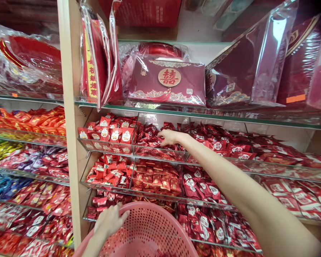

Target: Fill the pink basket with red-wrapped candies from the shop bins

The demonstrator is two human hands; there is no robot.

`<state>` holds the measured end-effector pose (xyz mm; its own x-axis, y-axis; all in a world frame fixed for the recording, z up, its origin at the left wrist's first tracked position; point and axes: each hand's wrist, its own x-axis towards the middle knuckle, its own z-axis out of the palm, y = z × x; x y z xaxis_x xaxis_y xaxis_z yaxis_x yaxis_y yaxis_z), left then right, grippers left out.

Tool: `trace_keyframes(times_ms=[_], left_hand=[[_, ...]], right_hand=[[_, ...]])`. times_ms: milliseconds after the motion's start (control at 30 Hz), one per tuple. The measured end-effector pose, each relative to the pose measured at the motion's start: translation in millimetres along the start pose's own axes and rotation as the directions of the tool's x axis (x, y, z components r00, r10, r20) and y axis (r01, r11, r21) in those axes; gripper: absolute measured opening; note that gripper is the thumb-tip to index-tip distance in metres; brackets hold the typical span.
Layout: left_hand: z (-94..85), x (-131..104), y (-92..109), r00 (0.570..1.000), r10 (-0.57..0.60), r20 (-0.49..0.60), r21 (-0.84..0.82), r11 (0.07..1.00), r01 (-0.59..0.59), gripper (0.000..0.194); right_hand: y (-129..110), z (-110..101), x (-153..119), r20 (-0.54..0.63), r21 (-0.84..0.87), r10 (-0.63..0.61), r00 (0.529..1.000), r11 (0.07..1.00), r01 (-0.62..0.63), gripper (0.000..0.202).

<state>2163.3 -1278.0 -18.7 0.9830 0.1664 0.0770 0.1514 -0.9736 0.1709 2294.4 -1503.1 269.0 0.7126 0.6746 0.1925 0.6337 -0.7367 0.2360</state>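
Note:
My right hand (169, 137) reaches from the right into an upper compartment of small dark red wrapped packets (149, 132). Its fingers point left and bend down at the packets, a little apart; no packet shows clearly between them. At the lower left, my left hand (109, 220) is on the rim of a pink plastic basket (149, 219) with round holes, its thumb lying over the edge. The basket is tilted toward me, and a few dark red pieces (162, 253) show at its bottom.
Clear-fronted shelf compartments hold red packets with white labels (115, 134) and gold-patterned packets (156, 176). A glass shelf (160, 110) above bears a maroon gift box (167, 82) and plastic-wrapped bags. A wooden upright (69, 125) separates the left shelves of colourful packets (29, 119).

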Motion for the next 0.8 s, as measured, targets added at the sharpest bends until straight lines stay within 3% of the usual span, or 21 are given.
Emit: trace_keyframes(times_ms=[267,333,433,500,600,800], left_hand=[[-0.9,0.5,1.5,1.0,0.011,-0.006,0.005,1.0,-0.011,0.056],[-1.1,0.6,1.7,1.0,0.015,-0.007,0.003,1.0,-0.015,0.056],[-1.4,1.2,2.3,1.0,0.013,-0.003,0.014,1.0,-0.013,0.055],[-1.2,1.9,2.3,1.0,0.012,-0.002,0.02,1.0,-0.012,0.055],[-0.5,2.7,1.9,1.0,0.006,-0.006,0.017,1.0,-0.006,0.056],[-1.0,2.0,2.0,1.0,-0.004,-0.005,0.015,1.0,0.004,0.056]], right_hand=[[12.0,-22.5,-13.1,-0.163,0.313,0.14,0.977,0.946,-0.083,0.029],[7.2,-27.2,-16.0,-0.128,0.453,0.181,0.975,0.885,-0.105,0.027],[-6.6,-31.3,-18.5,0.055,0.584,0.162,0.985,0.795,-0.163,0.026],[-16.4,-31.3,-18.2,0.171,0.585,0.151,0.974,0.779,-0.224,0.03],[-25.9,-27.1,-14.1,0.242,0.558,0.171,0.955,0.78,-0.281,0.042],[-30.1,-16.1,-0.7,0.172,0.409,0.132,0.976,0.892,-0.192,0.059]])
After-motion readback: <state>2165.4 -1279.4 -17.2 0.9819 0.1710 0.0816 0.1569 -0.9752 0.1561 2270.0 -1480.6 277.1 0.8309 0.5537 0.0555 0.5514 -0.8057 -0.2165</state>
